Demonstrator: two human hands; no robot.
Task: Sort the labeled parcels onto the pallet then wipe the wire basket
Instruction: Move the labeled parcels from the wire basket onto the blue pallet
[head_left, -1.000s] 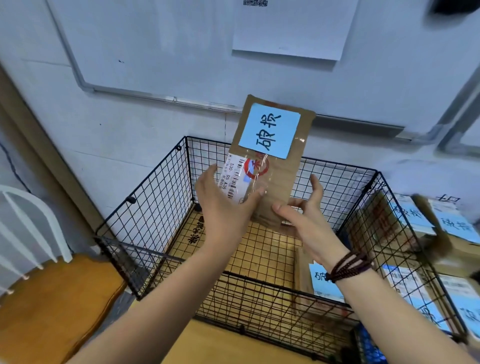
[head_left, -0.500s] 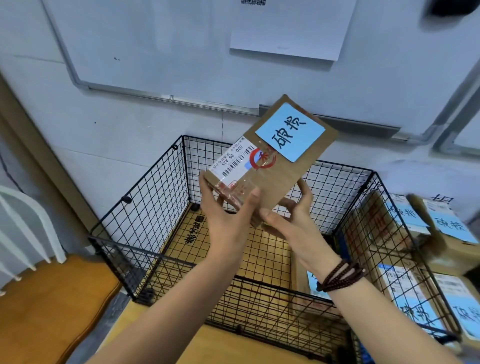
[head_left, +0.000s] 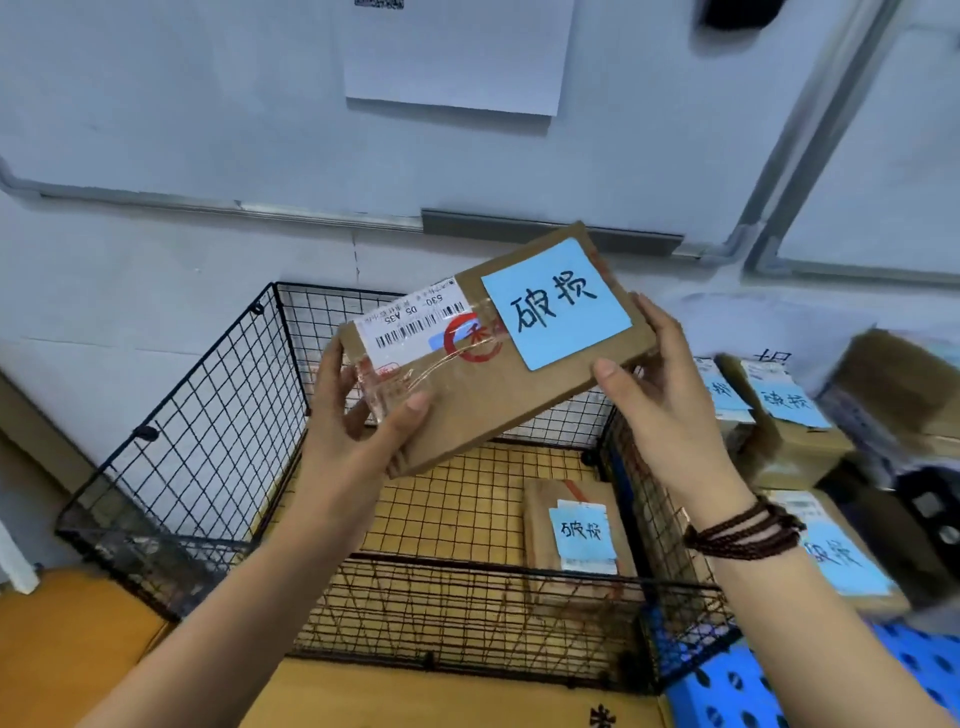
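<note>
Both hands hold a flat cardboard parcel (head_left: 483, 374) above the wire basket (head_left: 218, 415).
The left hand (head_left: 358, 431) and right hand (head_left: 660, 395) clasp opposite ends; it looks light and stiff, its taped end possibly slick.

Held parcel (head_left: 467, 410) above wire basket (head_left: 208, 415), 1 parcel (head_left: 582, 530) inside, other parcels (head_left: 789, 415) and pallet (head_left: 737, 691) at right.

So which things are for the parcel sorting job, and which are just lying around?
For the job:
- brown cardboard parcel with blue label, held by left hand and right hand
- second labelled parcel inside black wire basket
- stacked labelled parcels
- blue plastic pallet

Just lying about:
- white paper sheet on wall
- dark bead bracelet
</note>
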